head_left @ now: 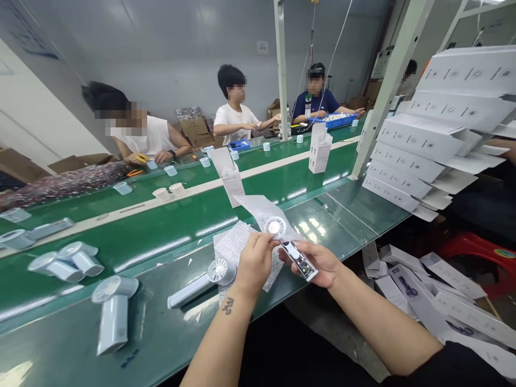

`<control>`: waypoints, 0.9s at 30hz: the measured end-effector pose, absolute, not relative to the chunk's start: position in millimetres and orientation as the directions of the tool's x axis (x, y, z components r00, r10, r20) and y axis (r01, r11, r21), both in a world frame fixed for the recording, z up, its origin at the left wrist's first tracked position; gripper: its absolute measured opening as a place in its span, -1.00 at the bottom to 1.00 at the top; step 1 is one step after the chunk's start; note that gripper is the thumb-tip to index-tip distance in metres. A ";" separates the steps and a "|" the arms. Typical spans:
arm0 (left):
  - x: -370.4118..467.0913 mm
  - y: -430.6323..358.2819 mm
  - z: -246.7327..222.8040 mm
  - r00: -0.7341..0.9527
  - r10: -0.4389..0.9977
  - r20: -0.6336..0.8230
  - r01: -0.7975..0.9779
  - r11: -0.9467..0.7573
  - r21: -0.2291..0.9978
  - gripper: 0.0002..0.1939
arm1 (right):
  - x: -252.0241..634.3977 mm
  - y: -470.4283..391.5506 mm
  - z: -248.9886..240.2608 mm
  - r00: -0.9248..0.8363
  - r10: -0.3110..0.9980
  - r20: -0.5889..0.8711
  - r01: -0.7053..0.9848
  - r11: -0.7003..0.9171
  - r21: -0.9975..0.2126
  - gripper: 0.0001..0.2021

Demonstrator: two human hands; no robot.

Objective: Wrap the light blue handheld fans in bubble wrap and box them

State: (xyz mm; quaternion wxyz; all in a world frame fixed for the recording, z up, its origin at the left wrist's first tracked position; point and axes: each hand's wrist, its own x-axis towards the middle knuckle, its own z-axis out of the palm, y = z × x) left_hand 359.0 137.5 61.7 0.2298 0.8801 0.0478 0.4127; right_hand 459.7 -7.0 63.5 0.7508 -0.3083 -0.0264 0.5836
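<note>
Evidently two-handed handling, viewed at my remote post; entries by size.
Green belt (161, 241): ahead of the fingers, running across.
Worktable (169, 336): below the fingers, reaching out to both sides.
Carton stack (419, 153): well apart, right of the right fingers; printed, white.
Bubble wrap (255, 207): just beyond the left fingertips, overlapping the head of the held fan (300, 262); whether beneath or around it, I cannot tell.
Open carton (234, 185): upright, ahead of the left fingers, flap raised.
Left hand (255, 260): thumb and fingertips pinched together at the held fan's head end.
Right hand (324, 263): fingers clamped about its handle.
Second fan (189, 292): lying just left of the left hand.
Held fan: between both sets of fingers, tilted, head away from me; dark, spotted handle face upward, details too small to read.
Step in hand, by my judgement: steadying one fan by head and handle near its wrapping.
Next move, I judge, calls for a firm right grip and light left fingertips, clear of the spokes.
</note>
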 end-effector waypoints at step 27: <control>364.8 109.7 88.9 0.783 0.430 0.449 -0.059 -0.667 0.742 -0.58 | 456.9 9.1 83.4 0.705 0.661 -0.256 -0.511 0.224 -0.830 -0.75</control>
